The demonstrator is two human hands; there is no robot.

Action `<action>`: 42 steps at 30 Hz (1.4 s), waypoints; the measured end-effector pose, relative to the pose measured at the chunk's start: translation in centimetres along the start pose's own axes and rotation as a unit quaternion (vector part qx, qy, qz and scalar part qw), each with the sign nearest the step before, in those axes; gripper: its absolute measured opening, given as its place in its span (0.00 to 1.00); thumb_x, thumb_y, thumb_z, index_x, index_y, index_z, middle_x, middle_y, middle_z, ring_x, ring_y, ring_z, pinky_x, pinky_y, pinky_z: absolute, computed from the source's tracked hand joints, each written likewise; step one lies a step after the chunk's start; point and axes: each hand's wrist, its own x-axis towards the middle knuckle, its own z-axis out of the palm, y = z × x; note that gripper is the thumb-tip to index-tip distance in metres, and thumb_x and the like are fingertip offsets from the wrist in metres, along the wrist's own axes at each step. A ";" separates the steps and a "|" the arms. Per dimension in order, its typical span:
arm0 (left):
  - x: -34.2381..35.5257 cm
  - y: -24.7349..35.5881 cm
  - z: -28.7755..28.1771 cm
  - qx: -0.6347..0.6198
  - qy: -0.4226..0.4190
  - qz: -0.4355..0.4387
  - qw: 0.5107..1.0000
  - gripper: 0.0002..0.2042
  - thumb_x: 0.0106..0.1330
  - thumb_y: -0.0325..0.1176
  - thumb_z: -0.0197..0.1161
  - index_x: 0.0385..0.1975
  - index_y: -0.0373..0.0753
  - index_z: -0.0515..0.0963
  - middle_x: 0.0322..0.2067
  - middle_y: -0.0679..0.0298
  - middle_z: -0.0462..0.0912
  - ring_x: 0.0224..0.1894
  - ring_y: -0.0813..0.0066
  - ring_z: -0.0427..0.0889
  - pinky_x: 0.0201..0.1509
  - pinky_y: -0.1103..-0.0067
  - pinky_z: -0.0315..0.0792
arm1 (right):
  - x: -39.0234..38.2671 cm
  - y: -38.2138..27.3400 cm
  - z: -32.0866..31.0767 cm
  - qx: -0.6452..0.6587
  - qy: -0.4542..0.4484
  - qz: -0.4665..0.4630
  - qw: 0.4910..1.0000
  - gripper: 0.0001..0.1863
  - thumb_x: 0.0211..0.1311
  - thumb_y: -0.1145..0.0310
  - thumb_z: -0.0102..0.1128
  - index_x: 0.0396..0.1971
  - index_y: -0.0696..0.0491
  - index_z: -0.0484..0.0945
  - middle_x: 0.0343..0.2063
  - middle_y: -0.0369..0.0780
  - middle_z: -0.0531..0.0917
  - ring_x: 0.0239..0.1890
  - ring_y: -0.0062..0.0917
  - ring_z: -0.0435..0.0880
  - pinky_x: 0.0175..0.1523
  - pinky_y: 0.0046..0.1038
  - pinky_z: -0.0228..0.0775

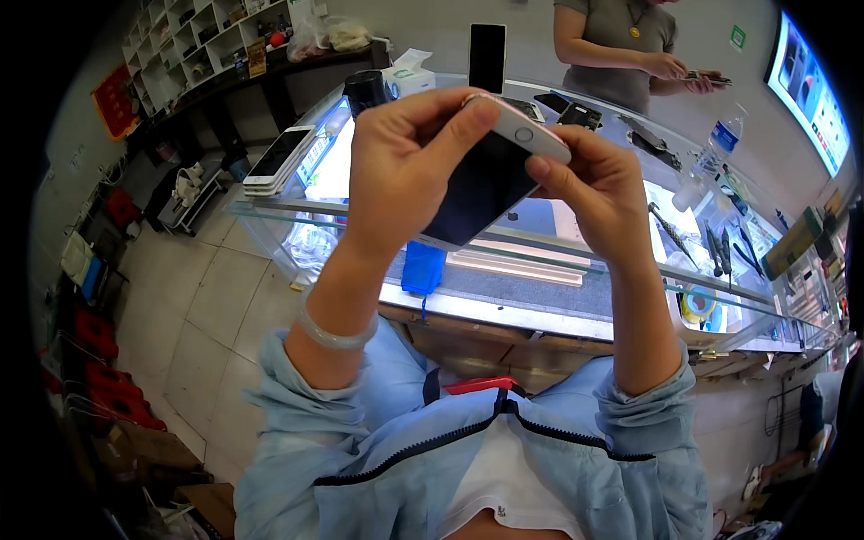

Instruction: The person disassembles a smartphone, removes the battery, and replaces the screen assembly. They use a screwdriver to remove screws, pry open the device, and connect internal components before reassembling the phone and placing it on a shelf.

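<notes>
Above the glass counter, both my hands hold a smartphone (486, 184) with a white frame, a dark screen and a round home button at the end toward the far side. It is tilted. My left hand (405, 162) pinches its far left corner between thumb and fingers. At the far right corner, my right hand (594, 184) grips the edge, the thumb near the home button. A pinkish edge shows by my left fingertips. Whether the screen sits fully against the body, I cannot tell. A blue cloth or pouch (423, 268) hangs below the phone.
The glass counter (540, 243) holds stacked phones (279, 160) on the left, an upright phone (487, 57), a tissue box (411, 74) and a black cylinder (365, 90). On the right are a water bottle (715, 153), hand tools (670, 229) and tape (697, 304). Another person (621, 54) stands opposite.
</notes>
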 end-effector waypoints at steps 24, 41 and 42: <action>-10.0 -6.3 -3.9 -0.228 0.059 -0.089 0.968 0.47 0.53 0.59 0.61 0.64 0.35 0.48 0.62 0.46 0.55 0.62 0.54 0.61 0.62 0.62 0.62 | -5.9 5.6 6.9 0.396 0.028 0.343 0.851 0.29 0.50 0.82 0.60 0.53 0.57 0.60 0.44 0.42 0.76 0.44 0.26 0.78 0.47 0.29 0.76; -4.1 -7.3 -10.8 -0.103 0.191 -0.330 0.919 0.25 0.55 0.25 0.64 0.52 0.32 0.64 0.43 0.57 0.77 0.45 0.75 0.77 0.48 0.80 0.72 | 1.9 8.4 8.6 0.238 -0.015 0.325 0.915 0.29 0.51 0.87 0.57 0.53 0.58 0.59 0.45 0.44 0.72 0.39 0.22 0.80 0.41 0.17 0.75; -4.4 -6.9 -11.7 -0.067 0.205 -0.340 0.915 0.25 0.55 0.23 0.65 0.52 0.33 0.64 0.43 0.57 0.77 0.45 0.75 0.77 0.47 0.81 0.72 | 2.2 8.7 9.0 0.227 -0.039 0.353 0.907 0.30 0.50 0.86 0.58 0.53 0.58 0.59 0.45 0.44 0.72 0.39 0.21 0.80 0.41 0.17 0.75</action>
